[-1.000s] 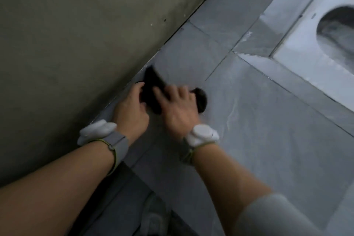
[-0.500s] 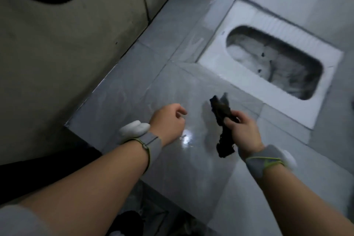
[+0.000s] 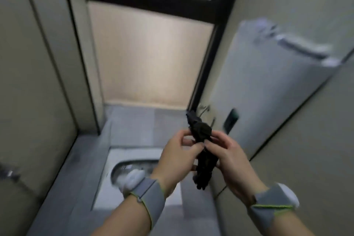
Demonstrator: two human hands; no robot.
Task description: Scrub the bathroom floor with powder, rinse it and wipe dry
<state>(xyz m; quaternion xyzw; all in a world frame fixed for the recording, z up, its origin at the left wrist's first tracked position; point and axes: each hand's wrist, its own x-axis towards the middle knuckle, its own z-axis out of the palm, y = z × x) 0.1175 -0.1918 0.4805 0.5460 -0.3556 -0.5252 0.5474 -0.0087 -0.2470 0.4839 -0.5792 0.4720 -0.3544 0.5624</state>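
A dark, crumpled cloth (image 3: 201, 134) hangs upright in the air in front of me, held between both hands. My left hand (image 3: 178, 157) pinches its middle from the left. My right hand (image 3: 229, 159) grips it from the right, fingers curled round it. The cloth's lower end dangles below my palms. Beneath them lies the grey tiled floor (image 3: 138, 126) of the bathroom. Both wrists wear grey bands with white units.
A white squat toilet pan (image 3: 122, 161) is set in the floor below my left hand. Beige walls close in on both sides. A grey door (image 3: 268, 90) with a handle stands open at the right, and a frosted window panel (image 3: 149, 59) fills the far end.
The view has swung up from the floor to the far wall. The cloth came off the floor in my right hand, and my left hand has now joined it.
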